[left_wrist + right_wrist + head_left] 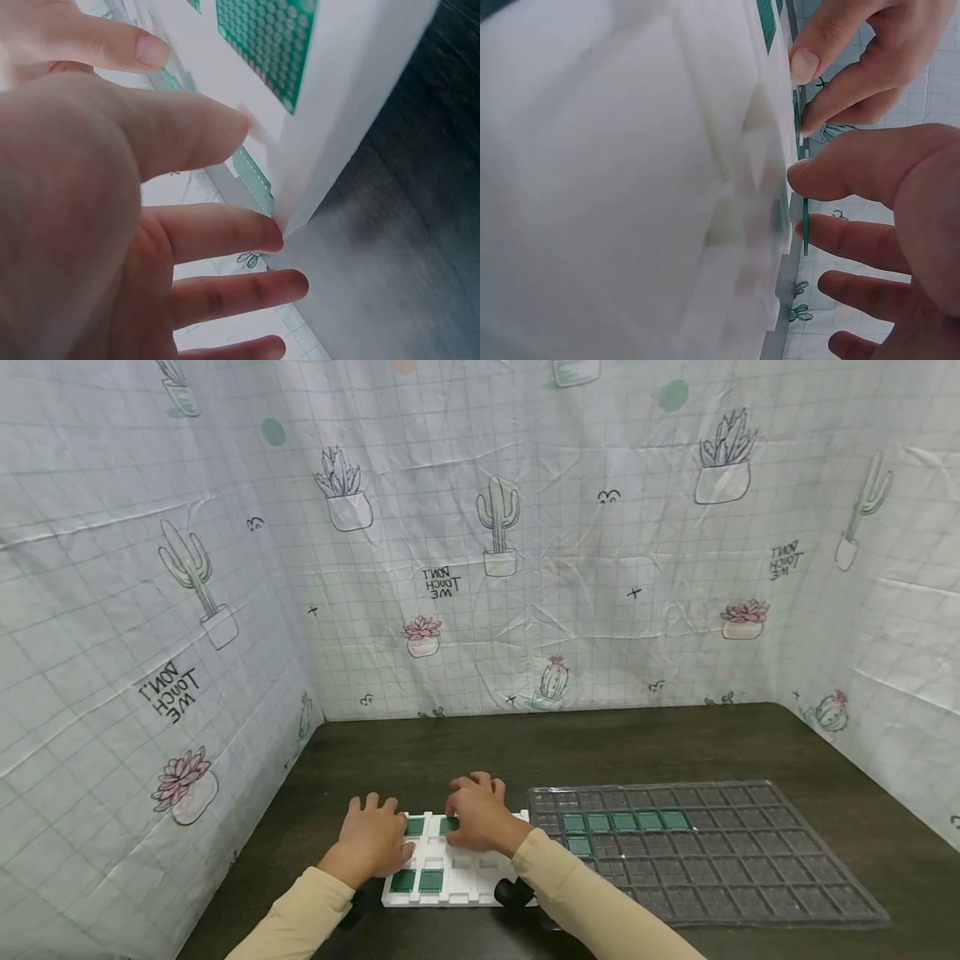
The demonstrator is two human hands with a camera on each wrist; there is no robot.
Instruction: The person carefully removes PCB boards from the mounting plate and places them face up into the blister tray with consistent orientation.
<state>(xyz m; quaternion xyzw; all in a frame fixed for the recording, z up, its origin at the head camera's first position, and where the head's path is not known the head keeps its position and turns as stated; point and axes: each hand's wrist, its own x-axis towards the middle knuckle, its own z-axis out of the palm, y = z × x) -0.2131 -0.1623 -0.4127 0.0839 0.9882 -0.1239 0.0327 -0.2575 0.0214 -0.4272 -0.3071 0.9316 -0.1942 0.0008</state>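
Note:
A white tray (459, 893) with square pockets lies in front of me, with green circuit boards (402, 881) in several of its left pockets. My right hand (483, 817) is over the tray's far side, pinching a thin green circuit board (806, 238) between thumb and index finger; that board stands edge-on in the right wrist view. At the tray's left side is my left hand (372, 839), its fingers extended and holding nothing. In the left wrist view its index fingertip (268, 232) is right at the tray's corner, beside one board's edge (253, 180).
On the right lies a large clear plastic tray (720, 852) with many compartments; several green boards (624, 822) sit in its upper left part. Both stand on a dark wooden table (420, 752). Patterned cloth (555, 593) surrounds the back and sides.

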